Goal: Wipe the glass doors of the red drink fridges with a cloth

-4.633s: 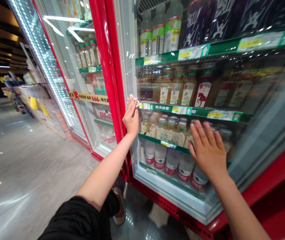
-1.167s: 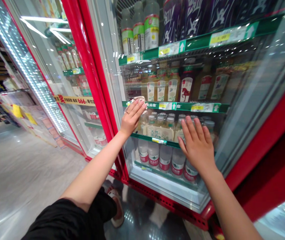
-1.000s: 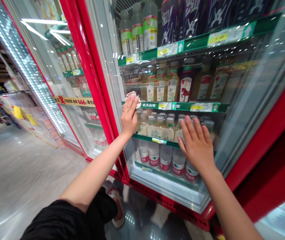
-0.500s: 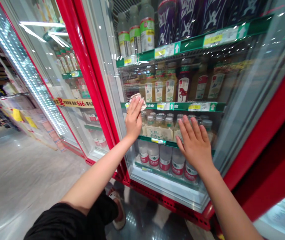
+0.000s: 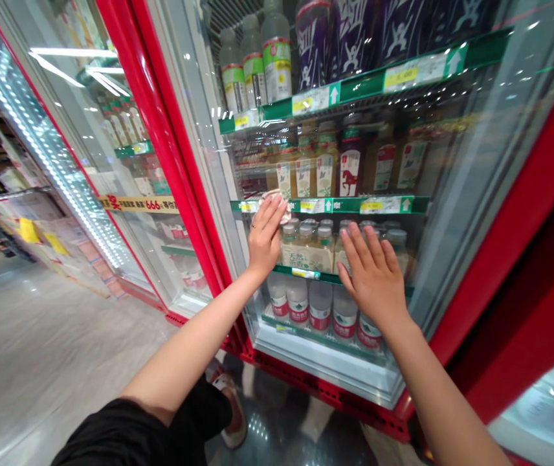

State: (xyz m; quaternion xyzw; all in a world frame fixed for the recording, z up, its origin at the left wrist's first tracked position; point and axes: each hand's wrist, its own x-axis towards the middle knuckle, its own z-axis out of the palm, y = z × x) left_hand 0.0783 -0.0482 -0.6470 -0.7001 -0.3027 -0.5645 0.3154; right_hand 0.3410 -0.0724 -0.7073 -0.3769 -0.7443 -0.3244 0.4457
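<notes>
My left hand (image 5: pixel 265 238) presses a pale cloth (image 5: pixel 277 206) against the glass door (image 5: pixel 456 155) of a drinks cooler, its fingers over the cloth. Only the cloth's upper and right edges show past the fingertips. Further right, my right hand (image 5: pixel 373 275) lies against the same pane, fingers stretched out and spread, with nothing in it. Behind the glass, boxed small bottles (image 5: pixel 309 255) stand between the two hands, and a green shelf edge with price tags (image 5: pixel 371 206) runs just above them.
A red door frame (image 5: pixel 160 123) rises on the left, beside a second cooler (image 5: pixel 144 252). Bottles with red labels (image 5: pixel 320 314) fill the bottom shelf. One foot in a light shoe (image 5: pixel 233 414) is on the shiny floor (image 5: pixel 77 336). Stacked goods (image 5: pixel 48 220) stand far left.
My left hand has slid the cloth a little to the right and slightly down across the glass. My right hand keeps about the same place on the door. The view has shifted slightly.
</notes>
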